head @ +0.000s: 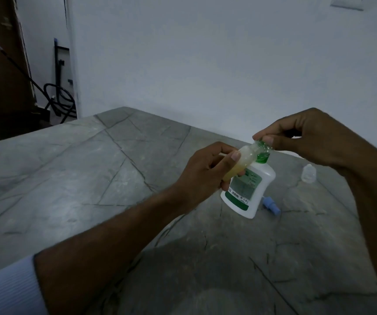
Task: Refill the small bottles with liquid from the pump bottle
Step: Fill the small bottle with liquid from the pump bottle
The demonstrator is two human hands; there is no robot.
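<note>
We find a small bottle (240,163) with yellowish liquid held tilted in the left hand (205,176), its mouth at the pump bottle's (247,192) green top. The right hand (308,137) pinches that top. At three o'clock lie a blue cap (271,204) and a clear cap (308,173) on the stone table (69,167).

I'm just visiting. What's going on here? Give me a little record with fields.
left hand: holds a small bottle, tilted, yellowish liquid inside
right hand: fingers at the small bottle's mouth
pump bottle: white, green collar, on the table
blue part: lies beside the pump bottle
clear bottle: stands apart, to the right
</note>
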